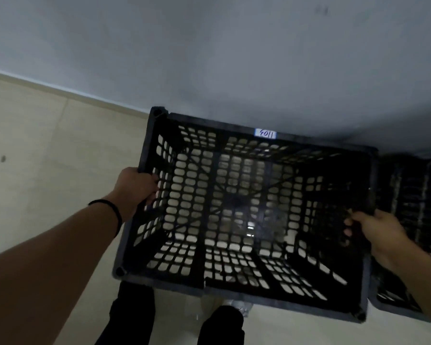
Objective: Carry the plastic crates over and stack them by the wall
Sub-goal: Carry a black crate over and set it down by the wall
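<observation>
A black plastic lattice crate (246,292) fills the middle of the head view, seen from above, open and empty, with a small white label on its far rim. My left hand (135,188) grips its left side wall, fingers through the holes. On the right side wall my right hand (373,232) grips the same way. The crate's far rim lies close to the grey wall (234,58). Pale floor shows through its bottom holes. Whether it rests on the floor or hangs in my hands, I cannot tell. Another black crate (416,220) stands directly to its right by the wall.
Pale tiled floor (47,150) spreads to the left, meeting the wall along a light skirting strip. My legs in dark trousers (135,317) stand just below the crate's near rim. A black band circles my left wrist.
</observation>
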